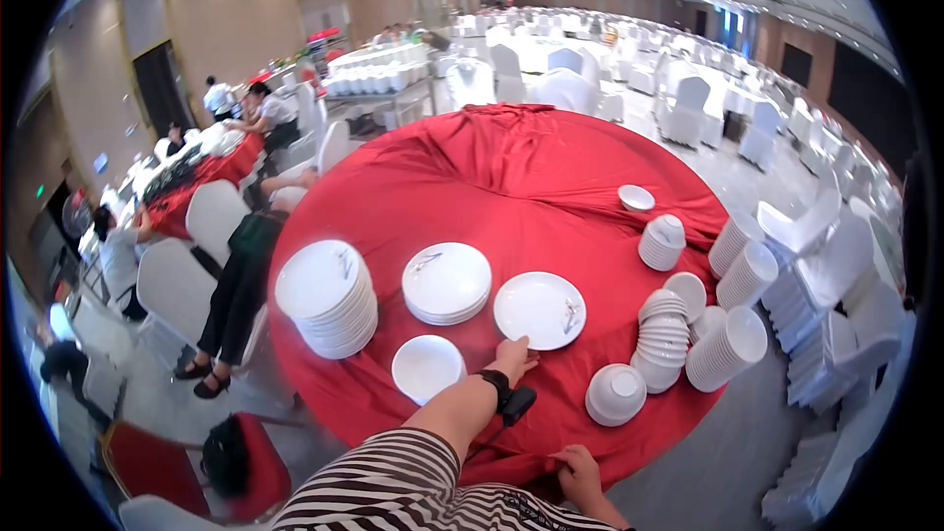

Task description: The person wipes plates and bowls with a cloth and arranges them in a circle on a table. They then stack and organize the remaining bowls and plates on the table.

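Plate: white, round, glossy, with a small dark and orange-brown motif near the right rim. Location: near side of the round table, on the red cloth. The left hand covers a short section of the near rim; its thumb and fingers are partly overlapped, so whether they pinch the rim or only press against it cannot be told. The underside of the plate is hidden.

Right hand: fingers curled at the near cloth edge; a pinch on the fabric cannot be confirmed. Its forearm is cut off by the lower border.

Left of the plate: a low plate stack, a white bowl and a tall plate stack. Right: several bowl stacks, some tilted, partly hiding one another. Distant seated people are blurred
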The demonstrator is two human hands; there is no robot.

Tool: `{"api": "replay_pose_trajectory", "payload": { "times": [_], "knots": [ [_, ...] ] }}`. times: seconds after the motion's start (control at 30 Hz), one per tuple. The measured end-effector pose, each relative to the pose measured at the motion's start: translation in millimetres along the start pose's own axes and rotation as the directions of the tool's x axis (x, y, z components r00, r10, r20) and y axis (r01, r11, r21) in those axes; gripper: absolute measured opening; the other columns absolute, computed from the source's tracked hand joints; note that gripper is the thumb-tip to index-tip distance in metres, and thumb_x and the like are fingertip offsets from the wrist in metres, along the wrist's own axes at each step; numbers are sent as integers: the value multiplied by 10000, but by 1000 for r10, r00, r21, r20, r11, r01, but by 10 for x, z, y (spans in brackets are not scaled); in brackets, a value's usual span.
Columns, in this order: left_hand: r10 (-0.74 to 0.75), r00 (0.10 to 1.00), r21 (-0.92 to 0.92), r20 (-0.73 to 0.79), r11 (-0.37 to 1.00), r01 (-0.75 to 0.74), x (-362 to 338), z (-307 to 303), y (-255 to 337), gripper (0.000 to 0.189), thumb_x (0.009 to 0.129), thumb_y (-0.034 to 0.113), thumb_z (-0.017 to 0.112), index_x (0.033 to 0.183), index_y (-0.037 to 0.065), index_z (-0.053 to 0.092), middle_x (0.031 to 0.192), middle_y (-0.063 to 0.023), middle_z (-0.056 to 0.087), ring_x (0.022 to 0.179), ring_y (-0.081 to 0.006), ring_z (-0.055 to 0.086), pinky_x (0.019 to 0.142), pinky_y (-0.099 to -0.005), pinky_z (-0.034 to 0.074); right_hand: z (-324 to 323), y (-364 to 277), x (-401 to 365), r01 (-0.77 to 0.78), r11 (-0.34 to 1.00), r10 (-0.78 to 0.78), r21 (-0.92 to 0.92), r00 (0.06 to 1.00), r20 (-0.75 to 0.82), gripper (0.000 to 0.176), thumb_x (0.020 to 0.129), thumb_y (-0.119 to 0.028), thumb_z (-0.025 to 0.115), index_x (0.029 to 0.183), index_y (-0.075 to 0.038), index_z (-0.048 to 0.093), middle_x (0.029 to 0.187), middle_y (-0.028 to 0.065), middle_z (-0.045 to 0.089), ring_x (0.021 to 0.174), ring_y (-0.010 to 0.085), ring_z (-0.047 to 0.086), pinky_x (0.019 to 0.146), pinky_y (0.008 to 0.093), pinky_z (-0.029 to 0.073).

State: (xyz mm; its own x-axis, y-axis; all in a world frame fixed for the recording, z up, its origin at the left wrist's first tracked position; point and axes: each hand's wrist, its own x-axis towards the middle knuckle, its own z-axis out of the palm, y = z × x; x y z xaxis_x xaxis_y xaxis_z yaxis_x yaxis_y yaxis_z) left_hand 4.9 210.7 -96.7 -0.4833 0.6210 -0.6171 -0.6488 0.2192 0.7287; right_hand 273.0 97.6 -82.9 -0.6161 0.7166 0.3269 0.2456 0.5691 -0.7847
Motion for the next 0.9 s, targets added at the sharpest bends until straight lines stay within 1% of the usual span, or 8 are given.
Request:
{"api": "replay_pose_trajectory", "payload": {
  "times": [0.13, 0.27, 0.4, 0.57, 0.7, 0.8, 0.83, 0.9],
  "knots": [
    [38, 999, -111, 8, 993, -37, -138, -84, -108, 294, 834, 55, 394, 1111, 12, 483, 977, -138, 587, 803, -278, 596, 746, -403, 501, 57, 75, 15, 53, 998, -53, 31, 999, -5, 266, 645, 102, 507, 839, -39, 623, 835, 131, 574, 800, 288, 576, 705, 337, 470],
    [41, 991, 6, 125, 999, -42, -7, -268, -44, 327, 831, 34, 341, 1132, 4, 464, 1015, -144, 573, 863, -291, 596, 770, -440, 499, 67, 35, 170, 86, 995, -87, 50, 996, 32, 233, 670, 107, 520, 829, -36, 613, 822, 125, 569, 780, 282, 571, 696, 329, 466],
    [147, 984, -57, 102, 988, -142, -510, -252, 269, 347, 808, 3, 370, 1147, 6, 447, 1069, -155, 544, 908, -289, 584, 761, -436, 515, 35, -1, 275, 140, 989, -145, 51, 984, 102, 217, 680, 107, 530, 822, -41, 601, 806, 115, 553, 771, 266, 556, 693, 315, 452],
    [254, 944, -72, 209, 967, -244, -960, -426, 406, 364, 782, -16, 422, 1146, 3, 439, 1092, -161, 533, 935, -288, 575, 722, -422, 535, -52, -66, 346, 95, 981, -98, 172, 995, 9, 301, 622, 149, 470, 803, -53, 600, 829, 116, 562, 806, 269, 548, 694, 319, 447],
    [416, 867, 241, 274, 843, -480, -1315, -799, 533, 405, 760, -17, 439, 1163, -52, 416, 1080, -162, 533, 917, -251, 569, 740, -347, 499, -236, -396, 522, 176, 962, -184, 208, 983, 21, 234, 660, 143, 511, 790, -39, 580, 816, 99, 556, 790, 235, 553, 704, 298, 443],
    [477, 845, 425, 241, 731, -534, -1632, -954, 537, 404, 769, -8, 425, 1168, -66, 418, 1064, -157, 536, 913, -234, 560, 794, -326, 462, -316, -730, 764, 224, 951, -225, 211, 974, -22, 190, 671, 111, 534, 777, -42, 572, 809, 91, 564, 779, 237, 563, 705, 311, 448],
    [409, 877, 345, 251, 809, -476, -1750, -944, 521, 399, 773, -3, 421, 1168, -59, 425, 1048, -146, 542, 906, -232, 559, 806, -332, 453, -273, -685, 850, 251, 959, -244, 132, 968, -65, 166, 726, 90, 530, 829, -38, 556, 820, 81, 576, 764, 204, 568, 696, 290, 450],
    [265, 921, 180, 286, 929, -323, -1922, -931, 477, 390, 783, 8, 414, 1169, -45, 438, 1016, -126, 552, 893, -230, 557, 831, -343, 437, -190, -801, 1012, -112, 910, 130, 398, 991, -17, 164, 778, 79, 513, 906, -23, 498, 861, 82, 582, 774, 164, 580, 702, 267, 461]
  ]
}}
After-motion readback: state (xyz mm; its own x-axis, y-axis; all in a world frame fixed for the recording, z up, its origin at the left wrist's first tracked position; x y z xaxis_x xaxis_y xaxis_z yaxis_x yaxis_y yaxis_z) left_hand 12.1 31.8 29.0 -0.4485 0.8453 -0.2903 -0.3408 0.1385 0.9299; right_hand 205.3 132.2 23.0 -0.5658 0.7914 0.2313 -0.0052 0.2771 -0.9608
